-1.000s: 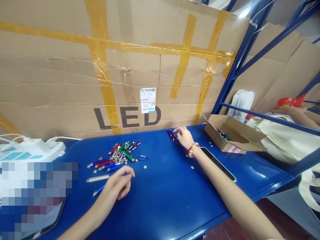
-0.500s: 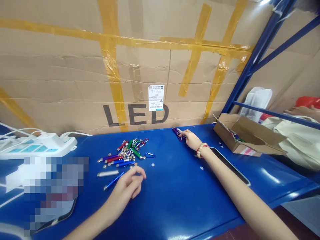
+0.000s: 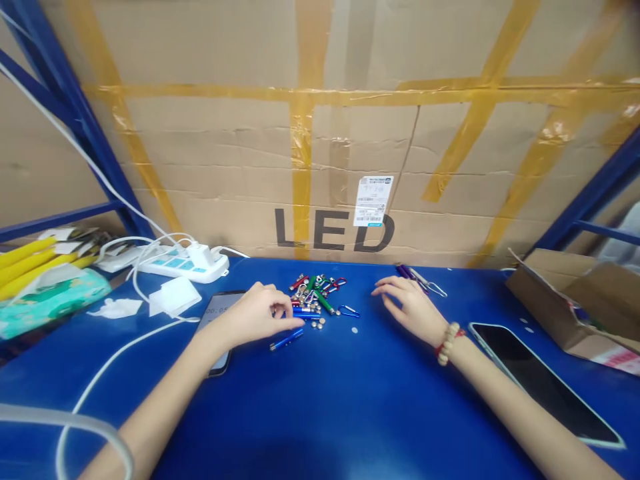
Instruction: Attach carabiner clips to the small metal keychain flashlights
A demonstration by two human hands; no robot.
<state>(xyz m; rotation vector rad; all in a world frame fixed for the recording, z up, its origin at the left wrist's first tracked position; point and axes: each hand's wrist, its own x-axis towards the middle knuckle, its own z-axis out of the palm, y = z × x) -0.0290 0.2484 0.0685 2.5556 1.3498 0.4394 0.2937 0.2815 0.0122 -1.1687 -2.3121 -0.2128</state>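
My left hand is over the left end of a pile of small coloured metal tubes, its fingers curled and their tips hidden; whatever they hold does not show. Just below its thumb lies a slim blue tube. Further tubes stick out beyond the hand, among them a green tube and a red tube, mixed with small clips and round button cells. My right hand, with a bead bracelet, is open and holds nothing, fingers spread. Behind it lie a purple tube and a silver carabiner clip.
A phone lies partly under my left wrist, another phone beside my right forearm. White cables run from a power strip at left. An open cardboard box stands right. A large taped carton forms the back.
The view has swung left. My right hand has drawn back from the purple tubes and spread its fingers. My left hand has moved over the left tubes, now covering the silver one's place.
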